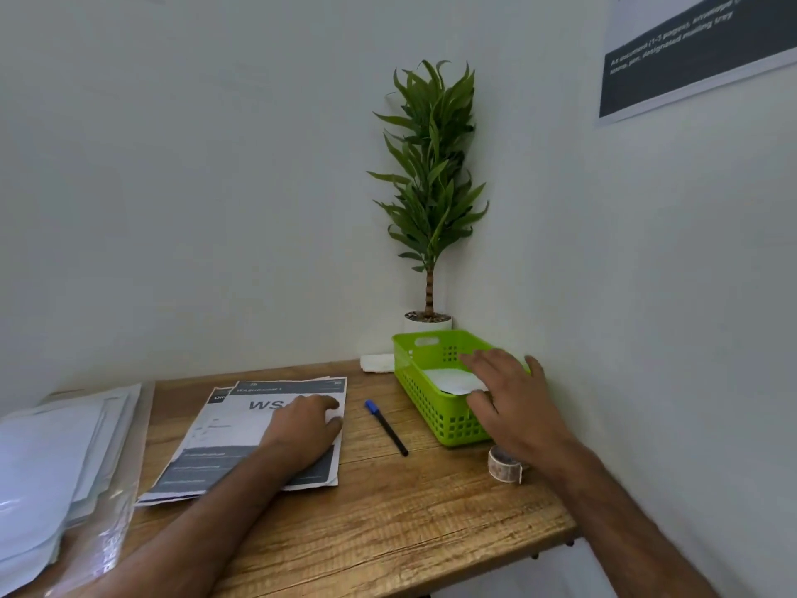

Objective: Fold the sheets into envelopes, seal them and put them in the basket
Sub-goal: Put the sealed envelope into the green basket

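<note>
Green plastic frames the right hand point(513, 403), which hovers spread and empty over the near end of the basket point(425, 407), just above a white folded envelope point(450, 378) lying inside. Across the wooden desk point(388, 533), the left hand point(304, 429) presses flat, fingers loosely open, on the stack of printed sheets point(241, 438). Between them lies a blue-capped pen point(387, 427). A tape roll point(504, 464) sits beside the right wrist, and a potted plant point(431, 187) stands behind the basket.
</note>
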